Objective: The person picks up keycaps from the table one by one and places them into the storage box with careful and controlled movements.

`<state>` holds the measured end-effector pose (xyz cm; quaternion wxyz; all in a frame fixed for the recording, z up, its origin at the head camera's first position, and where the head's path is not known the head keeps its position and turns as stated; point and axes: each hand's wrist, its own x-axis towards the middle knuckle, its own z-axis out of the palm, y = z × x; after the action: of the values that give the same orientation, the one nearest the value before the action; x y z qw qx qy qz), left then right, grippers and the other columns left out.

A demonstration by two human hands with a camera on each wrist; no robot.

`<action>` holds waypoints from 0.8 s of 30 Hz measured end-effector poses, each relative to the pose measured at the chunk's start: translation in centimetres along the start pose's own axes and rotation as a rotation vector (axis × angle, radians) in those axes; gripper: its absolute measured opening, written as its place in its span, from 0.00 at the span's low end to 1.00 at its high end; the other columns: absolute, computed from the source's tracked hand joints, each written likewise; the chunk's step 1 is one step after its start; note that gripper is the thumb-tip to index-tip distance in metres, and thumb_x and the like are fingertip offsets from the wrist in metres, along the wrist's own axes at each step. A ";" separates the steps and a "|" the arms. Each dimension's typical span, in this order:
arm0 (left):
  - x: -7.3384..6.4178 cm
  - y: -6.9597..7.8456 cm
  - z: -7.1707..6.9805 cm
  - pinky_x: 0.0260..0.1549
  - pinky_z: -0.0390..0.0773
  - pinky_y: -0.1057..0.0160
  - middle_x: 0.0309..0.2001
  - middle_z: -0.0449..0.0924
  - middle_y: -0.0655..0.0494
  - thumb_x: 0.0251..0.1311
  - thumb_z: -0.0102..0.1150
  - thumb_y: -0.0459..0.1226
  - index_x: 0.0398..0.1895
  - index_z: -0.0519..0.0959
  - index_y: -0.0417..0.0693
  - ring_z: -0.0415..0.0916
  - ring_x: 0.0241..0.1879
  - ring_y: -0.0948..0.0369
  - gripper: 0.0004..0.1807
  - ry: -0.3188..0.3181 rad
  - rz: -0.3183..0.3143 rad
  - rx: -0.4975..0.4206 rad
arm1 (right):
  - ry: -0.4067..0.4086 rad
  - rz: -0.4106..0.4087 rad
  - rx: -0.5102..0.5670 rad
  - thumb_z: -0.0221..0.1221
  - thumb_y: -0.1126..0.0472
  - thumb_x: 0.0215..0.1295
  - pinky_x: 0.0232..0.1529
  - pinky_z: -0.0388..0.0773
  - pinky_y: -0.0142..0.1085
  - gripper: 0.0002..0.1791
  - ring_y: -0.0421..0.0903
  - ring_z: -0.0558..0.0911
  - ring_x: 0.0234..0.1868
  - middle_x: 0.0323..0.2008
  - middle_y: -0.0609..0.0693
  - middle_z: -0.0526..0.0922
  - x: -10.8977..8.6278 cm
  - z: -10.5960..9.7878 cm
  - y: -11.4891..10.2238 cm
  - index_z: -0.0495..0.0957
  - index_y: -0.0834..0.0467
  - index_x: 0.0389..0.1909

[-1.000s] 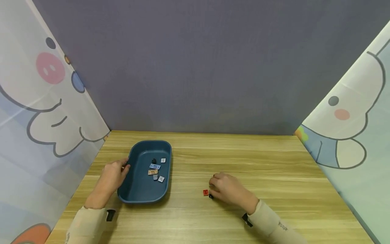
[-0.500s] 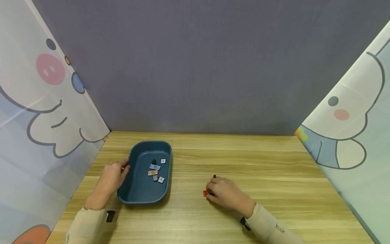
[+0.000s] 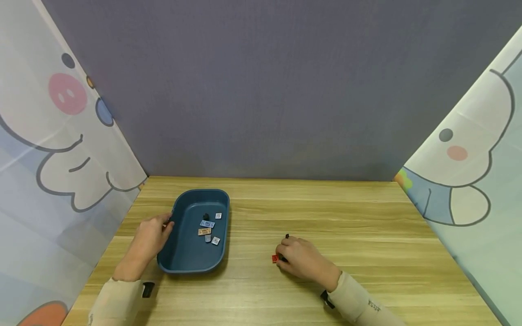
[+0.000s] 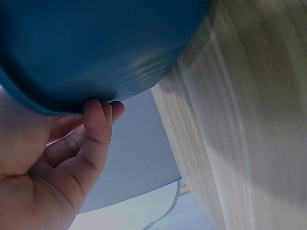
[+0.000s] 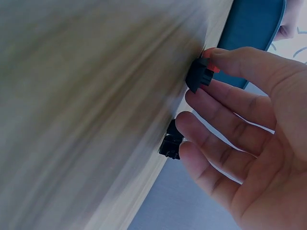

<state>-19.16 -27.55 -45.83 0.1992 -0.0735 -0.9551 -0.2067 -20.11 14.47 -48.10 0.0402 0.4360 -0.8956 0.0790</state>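
My left hand [image 3: 148,237] pinches the left rim of a dark blue rectangular tray [image 3: 185,260]. In the left wrist view, the fingers lie along the outside of its wall. Farther right, my right hand [image 3: 299,259] is low over the table, its thumb and index fingertips around a small black building brick [image 5: 196,75] with a sloped face. Beside that brick lies a red printed tile [image 3: 275,259], partly behind the thumb in the right wrist view. Several fingertips are close to more black bricks [image 5: 171,145], one of which peeks out beyond the hand.
Inside the tray lie a blue printed tile [image 3: 207,223], a tan printed tile [image 3: 205,231], two white tiles [image 3: 215,241], a small grey piece [image 3: 208,238] and a black piece [image 3: 205,217]. The wooden table [image 3: 338,208] ends at a grey backdrop [image 3: 277,90].
My right hand has shifted slightly left and toward me, its thumb and index finger closing around the black brick beside the red tile. A black brick now shows beyond it. My left hand has stayed put.
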 end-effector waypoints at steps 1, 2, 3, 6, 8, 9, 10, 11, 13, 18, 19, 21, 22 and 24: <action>0.0 0.0 0.0 0.25 0.80 0.46 0.33 0.83 0.33 0.60 0.63 0.25 0.48 0.80 0.22 0.82 0.27 0.43 0.14 -0.004 -0.003 0.002 | 0.000 -0.001 0.000 0.67 0.53 0.64 0.36 0.78 0.35 0.07 0.37 0.75 0.31 0.30 0.41 0.78 0.0 0.0 0.0 0.82 0.50 0.32; -0.1 0.0 0.0 0.25 0.80 0.46 0.34 0.83 0.33 0.60 0.63 0.25 0.48 0.80 0.22 0.82 0.27 0.43 0.14 -0.006 -0.005 0.002 | 0.000 -0.002 -0.001 0.67 0.53 0.64 0.35 0.78 0.35 0.07 0.37 0.75 0.31 0.30 0.40 0.78 0.0 0.0 0.0 0.82 0.50 0.32; -0.1 0.0 0.0 0.25 0.80 0.46 0.34 0.83 0.33 0.60 0.63 0.25 0.48 0.80 0.22 0.82 0.27 0.43 0.14 -0.007 -0.006 0.002 | 0.004 -0.005 -0.001 0.67 0.53 0.64 0.35 0.78 0.34 0.07 0.37 0.75 0.31 0.30 0.40 0.78 0.0 0.0 0.0 0.82 0.50 0.32; -0.1 0.0 0.0 0.24 0.80 0.46 0.33 0.83 0.34 0.60 0.63 0.25 0.48 0.80 0.22 0.81 0.27 0.44 0.14 -0.002 -0.001 0.004 | 0.023 -0.020 -0.004 0.67 0.54 0.64 0.33 0.77 0.34 0.06 0.37 0.74 0.30 0.29 0.41 0.78 0.1 0.0 0.0 0.82 0.51 0.32; -0.1 0.0 0.0 0.23 0.80 0.46 0.32 0.83 0.34 0.60 0.63 0.24 0.48 0.80 0.22 0.81 0.26 0.44 0.14 0.003 0.003 0.002 | 0.037 -0.025 -0.010 0.68 0.54 0.64 0.33 0.77 0.33 0.06 0.37 0.74 0.30 0.29 0.41 0.78 0.2 -0.1 0.0 0.82 0.51 0.31; -0.1 0.1 0.0 0.23 0.80 0.47 0.32 0.83 0.34 0.60 0.63 0.24 0.48 0.80 0.22 0.81 0.26 0.44 0.14 0.006 0.005 0.003 | 0.043 -0.027 -0.013 0.68 0.54 0.64 0.33 0.77 0.33 0.06 0.37 0.74 0.30 0.29 0.41 0.79 0.2 -0.1 0.1 0.82 0.51 0.31; -0.1 0.1 0.0 0.23 0.80 0.47 0.32 0.83 0.34 0.60 0.63 0.24 0.48 0.80 0.22 0.82 0.26 0.44 0.14 0.008 0.005 0.003 | 0.045 -0.026 -0.015 0.68 0.54 0.64 0.32 0.77 0.33 0.06 0.37 0.74 0.30 0.29 0.41 0.79 0.3 -0.2 0.1 0.82 0.51 0.31; -0.1 0.1 0.0 0.23 0.80 0.47 0.32 0.83 0.34 0.60 0.63 0.24 0.48 0.80 0.22 0.82 0.26 0.44 0.14 0.008 0.005 0.003 | 0.045 -0.024 -0.017 0.68 0.54 0.63 0.32 0.78 0.33 0.07 0.37 0.75 0.30 0.29 0.41 0.79 0.3 -0.2 0.1 0.82 0.51 0.31; -0.1 0.1 0.0 0.24 0.80 0.47 0.32 0.83 0.34 0.60 0.63 0.24 0.48 0.80 0.22 0.82 0.27 0.44 0.14 0.004 -0.001 0.001 | 0.042 -0.022 -0.016 0.67 0.54 0.64 0.32 0.77 0.32 0.07 0.37 0.75 0.30 0.29 0.41 0.79 0.5 -0.3 0.1 0.82 0.52 0.32; 0.0 0.1 0.0 0.24 0.81 0.47 0.33 0.83 0.33 0.61 0.62 0.24 0.49 0.80 0.22 0.82 0.28 0.43 0.14 -0.005 -0.007 -0.001 | 0.065 -0.039 -0.014 0.66 0.55 0.65 0.33 0.78 0.32 0.06 0.38 0.77 0.31 0.31 0.43 0.80 1.1 -0.9 0.1 0.84 0.54 0.35; 0.0 0.1 0.0 0.24 0.81 0.47 0.33 0.83 0.32 0.61 0.62 0.24 0.48 0.80 0.22 0.82 0.28 0.43 0.14 -0.002 -0.003 0.000 | 0.074 -0.046 -0.014 0.66 0.56 0.65 0.33 0.79 0.32 0.06 0.38 0.78 0.31 0.31 0.43 0.81 1.2 -1.1 0.2 0.84 0.54 0.36; 0.0 0.1 0.0 0.24 0.81 0.47 0.33 0.83 0.32 0.60 0.63 0.24 0.48 0.80 0.22 0.82 0.27 0.43 0.14 0.009 0.010 0.001 | 0.094 -0.056 -0.013 0.67 0.56 0.65 0.32 0.78 0.31 0.06 0.38 0.78 0.31 0.32 0.44 0.81 1.6 -1.5 0.3 0.85 0.55 0.37; 0.0 0.1 0.0 0.24 0.81 0.47 0.32 0.83 0.32 0.59 0.63 0.24 0.47 0.80 0.22 0.82 0.27 0.43 0.14 0.015 0.017 0.002 | 0.101 -0.062 -0.009 0.67 0.57 0.65 0.31 0.78 0.30 0.07 0.39 0.78 0.31 0.32 0.45 0.81 1.8 -1.8 0.4 0.85 0.56 0.38; 0.0 0.1 0.0 0.23 0.80 0.47 0.32 0.83 0.33 0.59 0.64 0.24 0.47 0.80 0.21 0.82 0.27 0.43 0.14 0.023 0.026 0.003 | 0.116 -0.074 -0.005 0.68 0.57 0.64 0.31 0.78 0.29 0.07 0.39 0.78 0.31 0.33 0.46 0.81 2.2 -2.3 0.5 0.85 0.57 0.38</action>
<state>-19.13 -27.45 -45.82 0.2128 -0.0831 -0.9521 -0.2034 -21.90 13.46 -45.61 0.0961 0.4632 -0.8753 0.1001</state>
